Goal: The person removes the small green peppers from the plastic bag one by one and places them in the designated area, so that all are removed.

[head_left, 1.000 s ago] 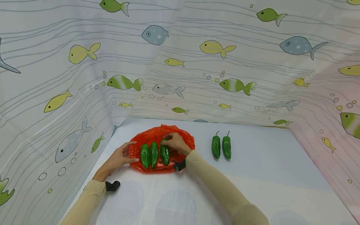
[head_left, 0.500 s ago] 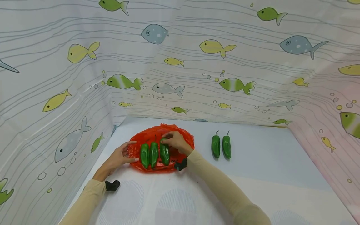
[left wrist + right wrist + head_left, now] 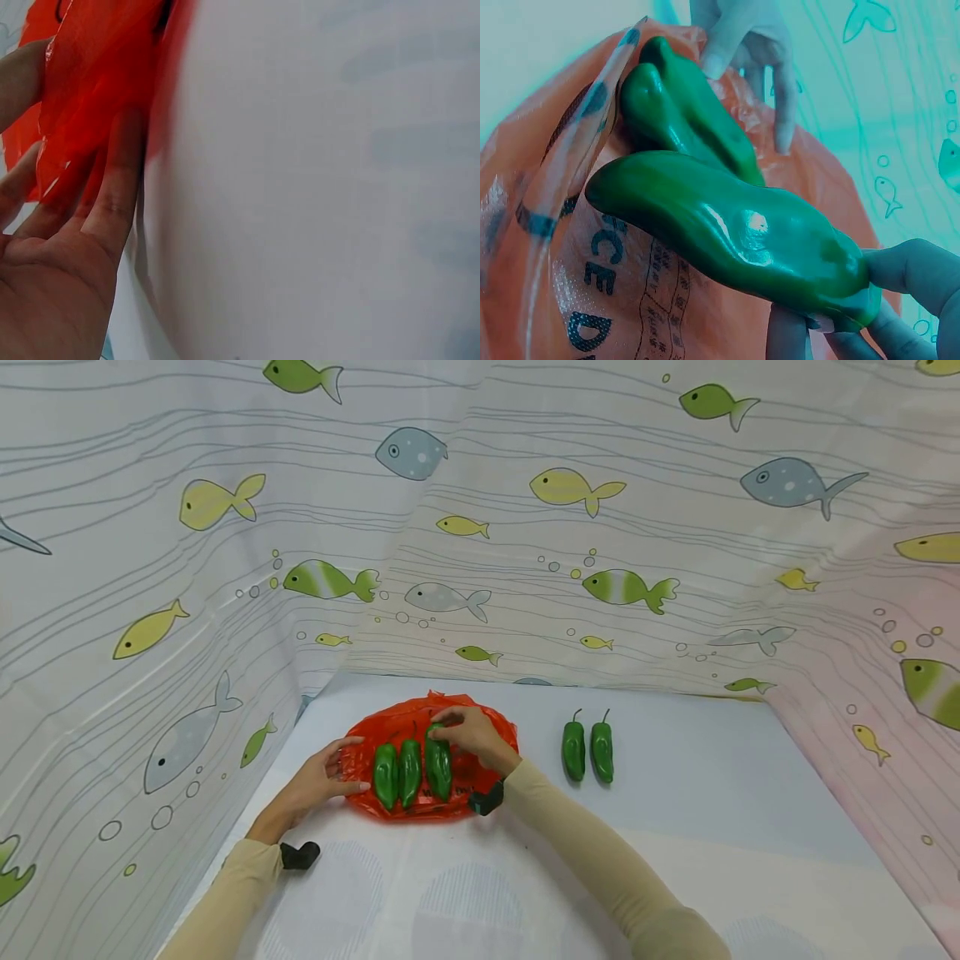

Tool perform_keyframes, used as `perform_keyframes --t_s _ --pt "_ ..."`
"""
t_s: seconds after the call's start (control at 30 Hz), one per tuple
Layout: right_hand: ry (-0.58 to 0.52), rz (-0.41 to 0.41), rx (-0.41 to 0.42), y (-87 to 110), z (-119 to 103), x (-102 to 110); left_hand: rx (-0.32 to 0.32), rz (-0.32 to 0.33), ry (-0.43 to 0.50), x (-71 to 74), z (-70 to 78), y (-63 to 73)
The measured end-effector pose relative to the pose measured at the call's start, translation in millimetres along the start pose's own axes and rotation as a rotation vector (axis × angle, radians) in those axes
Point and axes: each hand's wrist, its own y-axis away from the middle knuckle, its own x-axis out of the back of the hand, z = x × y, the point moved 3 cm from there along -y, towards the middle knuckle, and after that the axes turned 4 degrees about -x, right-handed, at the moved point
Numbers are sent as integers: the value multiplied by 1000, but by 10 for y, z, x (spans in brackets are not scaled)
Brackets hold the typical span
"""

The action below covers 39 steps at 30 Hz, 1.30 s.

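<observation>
Three green peppers lie side by side over a red plastic bag [image 3: 386, 727], stem ends away from me. My right hand [image 3: 474, 735] pinches the rightmost green pepper [image 3: 438, 777] by its stem end. In the right wrist view, thumb and fingers hold that pepper, with the other two behind it. The middle pepper [image 3: 410, 774] and the left pepper [image 3: 386, 777] lie close together. My left hand [image 3: 310, 783] rests at the bag's left edge, thumb and fingers spread apart. Its lengthened fingers touch the crinkled red plastic in the left wrist view, and part of them is behind the film.
Two more green peppers, a left one [image 3: 573, 752] and a right one [image 3: 602, 752], lie parallel on the white table [image 3: 712, 793] to the right of the bag. Fish-patterned sheets [image 3: 480, 560] stand as walls at the back and both sides.
My right hand has lifted the held pepper's stem end slightly, shifting a little up and right. The left hand, the bag and the other peppers stay in place.
</observation>
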Motion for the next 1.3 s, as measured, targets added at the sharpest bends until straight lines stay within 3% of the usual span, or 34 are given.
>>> perform_keyframes --t_s 0.5,1.3 --pt "-17 -45 11 166 -57 47 5 0 -4 2 0 18" --pt "-17 -53 14 368 -203 197 -12 -2 26 -3 3 15"
